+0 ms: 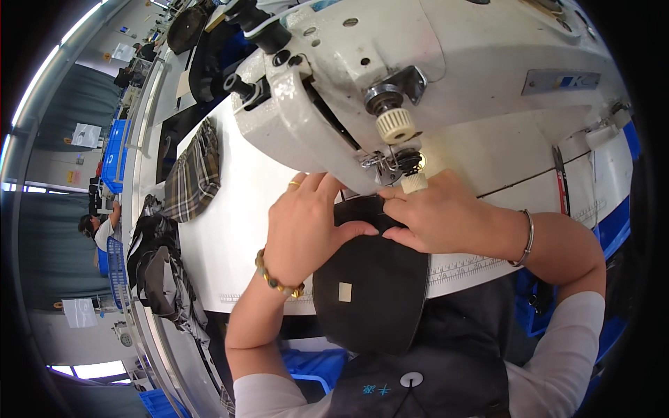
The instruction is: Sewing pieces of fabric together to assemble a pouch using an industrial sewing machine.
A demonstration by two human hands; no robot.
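Sewing machine [481, 76] — black panel [373, 292] under left hand [306, 219] (right hand [442, 216] too)

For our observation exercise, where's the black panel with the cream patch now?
In the head view, the black panel is below centre, its far end between left hand and right hand, at the sewing machine.
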